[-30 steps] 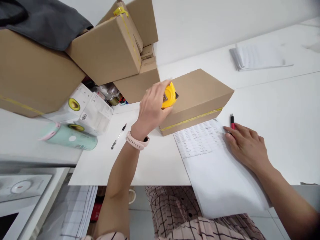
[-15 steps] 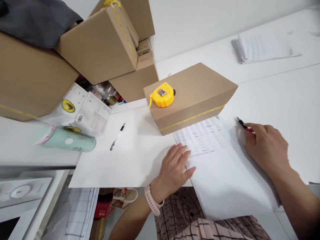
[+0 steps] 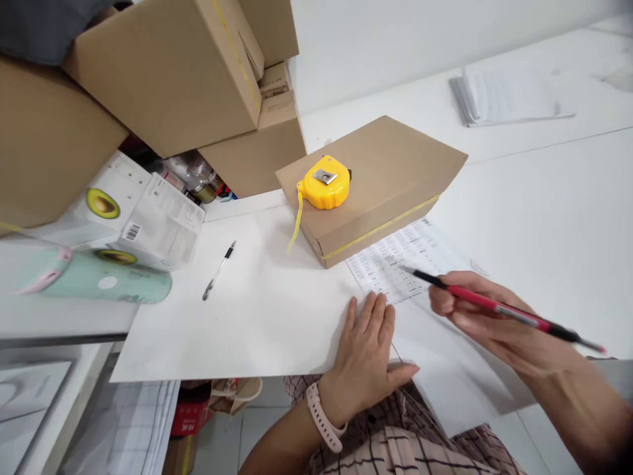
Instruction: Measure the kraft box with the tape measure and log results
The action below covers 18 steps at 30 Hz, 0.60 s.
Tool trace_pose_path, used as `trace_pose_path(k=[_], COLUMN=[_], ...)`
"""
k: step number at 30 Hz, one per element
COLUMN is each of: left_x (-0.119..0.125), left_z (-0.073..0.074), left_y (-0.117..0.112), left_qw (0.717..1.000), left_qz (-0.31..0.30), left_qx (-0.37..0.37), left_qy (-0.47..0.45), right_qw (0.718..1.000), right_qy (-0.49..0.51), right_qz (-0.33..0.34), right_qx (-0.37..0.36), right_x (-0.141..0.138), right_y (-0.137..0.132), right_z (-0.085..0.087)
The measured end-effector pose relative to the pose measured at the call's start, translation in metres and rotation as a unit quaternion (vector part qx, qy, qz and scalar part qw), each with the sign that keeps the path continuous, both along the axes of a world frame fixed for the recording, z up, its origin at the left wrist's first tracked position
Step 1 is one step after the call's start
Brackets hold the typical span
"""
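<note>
Hugging table edge [image 3: 222, 369], left hand [image 3: 368, 356]

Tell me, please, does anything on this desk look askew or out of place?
Yes: the mint green bottle lies on its side beside the avocado box, and the printed sheet overhangs the table edge.

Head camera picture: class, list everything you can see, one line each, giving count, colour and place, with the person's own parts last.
Tape measure: one, yellow, on the flat box.
Flat box: one, brown, mid-table.
Stacked boxes: several, brown, upper left.
Avocado cartons: two, white, left.
Bottle: one, mint green, lying at left.
Black pen: one, on the large white sheet.
Printed sheet: one, white, before the flat box.
Paper stack: one, white, far right.
Table: white.
Red pen: one, in the right hand.
Left hand: flat on paper, pink wristband.
Right hand: holding the red pen.
</note>
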<state>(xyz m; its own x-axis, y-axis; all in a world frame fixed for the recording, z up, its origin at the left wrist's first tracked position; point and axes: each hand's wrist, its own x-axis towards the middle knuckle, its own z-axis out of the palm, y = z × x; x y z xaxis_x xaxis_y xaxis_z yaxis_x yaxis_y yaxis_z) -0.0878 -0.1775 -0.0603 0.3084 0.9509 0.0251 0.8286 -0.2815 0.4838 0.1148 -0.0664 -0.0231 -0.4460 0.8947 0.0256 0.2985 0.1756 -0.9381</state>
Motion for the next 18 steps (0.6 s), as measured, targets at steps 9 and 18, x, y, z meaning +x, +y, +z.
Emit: trace_pose_path(k=[9, 18], left_x=[-0.019, -0.022], left_z=[-0.005, -0.006], left_y=[0.003, 0.003], left_qw=[0.999, 0.999], left_qz=[-0.043, -0.035], left_qx=[-0.010, 0.003], left_qy=[-0.026, 0.000], right_qw=[0.986, 0.998], right_qy=[0.081, 0.035], right_qz=[0.067, 0.009], right_qx=[-0.133, -0.050], right_x=[-0.082, -0.092], right_y=[0.025, 0.025], right_z=[-0.017, -0.043])
